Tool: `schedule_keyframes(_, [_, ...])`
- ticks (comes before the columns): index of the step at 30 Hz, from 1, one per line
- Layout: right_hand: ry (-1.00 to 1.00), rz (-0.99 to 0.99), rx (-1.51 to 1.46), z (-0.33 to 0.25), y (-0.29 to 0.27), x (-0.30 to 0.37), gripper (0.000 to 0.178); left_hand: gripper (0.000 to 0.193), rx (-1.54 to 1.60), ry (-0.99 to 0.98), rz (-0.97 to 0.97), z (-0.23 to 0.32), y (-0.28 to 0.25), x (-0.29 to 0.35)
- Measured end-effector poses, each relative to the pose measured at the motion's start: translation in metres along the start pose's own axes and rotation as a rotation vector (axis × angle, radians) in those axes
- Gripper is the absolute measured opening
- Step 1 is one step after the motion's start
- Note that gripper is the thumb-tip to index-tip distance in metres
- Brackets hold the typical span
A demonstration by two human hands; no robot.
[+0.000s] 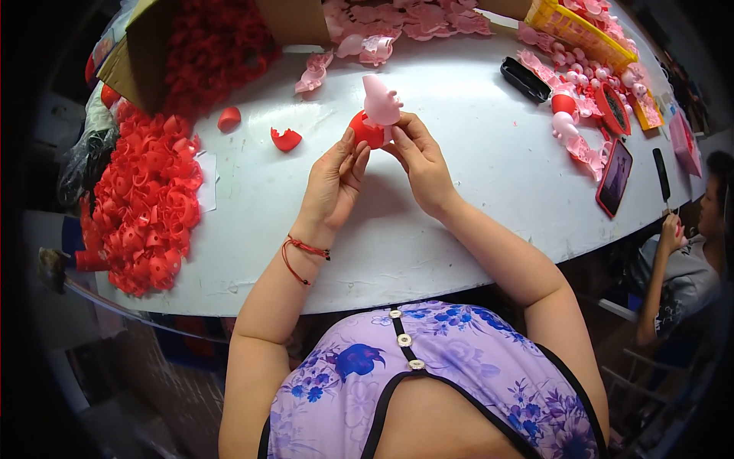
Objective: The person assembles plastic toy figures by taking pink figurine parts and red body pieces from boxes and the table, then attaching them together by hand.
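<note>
Between my two hands, above the middle of the white table, is a plastic toy figure with a pink head (380,99) and a red body shell (367,131). My left hand (336,176) is closed on the red part, thumb and fingers pinching its lower left side. On the other side, my right hand (422,161) grips the figure near where pink meets red. Its fingertips are partly hidden behind the toy. A loose red shell piece (286,139) with a jagged edge lies just left of the toy, and a smaller red piece (228,118) sits farther left.
A heap of red shells (149,203) covers the left side. Behind it stands a cardboard box (136,65) of red parts. Pink parts (428,19) lie at the back. At right are a yellow basket (585,34), a black case (525,79), a phone (615,177) and a seated person (677,268).
</note>
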State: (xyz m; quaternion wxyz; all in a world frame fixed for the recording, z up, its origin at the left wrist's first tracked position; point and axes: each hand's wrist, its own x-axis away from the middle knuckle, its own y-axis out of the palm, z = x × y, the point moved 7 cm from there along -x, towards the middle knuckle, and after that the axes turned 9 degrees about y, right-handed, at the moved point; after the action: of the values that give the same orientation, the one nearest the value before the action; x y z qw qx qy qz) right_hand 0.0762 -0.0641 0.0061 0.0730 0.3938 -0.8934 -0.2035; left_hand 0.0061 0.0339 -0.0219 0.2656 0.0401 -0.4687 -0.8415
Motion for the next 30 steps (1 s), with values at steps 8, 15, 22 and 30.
schedule_keyframes(8, [-0.106,-0.030,0.108,-0.004,0.005,0.004,0.033,0.028,0.056,-0.054,-0.016,-0.008,0.003,0.007])
schedule_keyframes(15, [-0.103,-0.062,0.096,-0.001,0.009,0.004,0.034,0.028,0.084,-0.031,-0.001,-0.005,0.007,0.011])
schedule_keyframes(22, [-0.052,-0.070,0.099,-0.003,0.009,0.003,0.033,0.036,-0.230,-0.027,0.052,-0.002,-0.001,0.006])
schedule_keyframes(30, [0.099,0.060,-0.028,0.008,-0.015,0.012,0.030,0.034,-0.423,0.032,-0.043,-0.012,-0.008,-0.001])
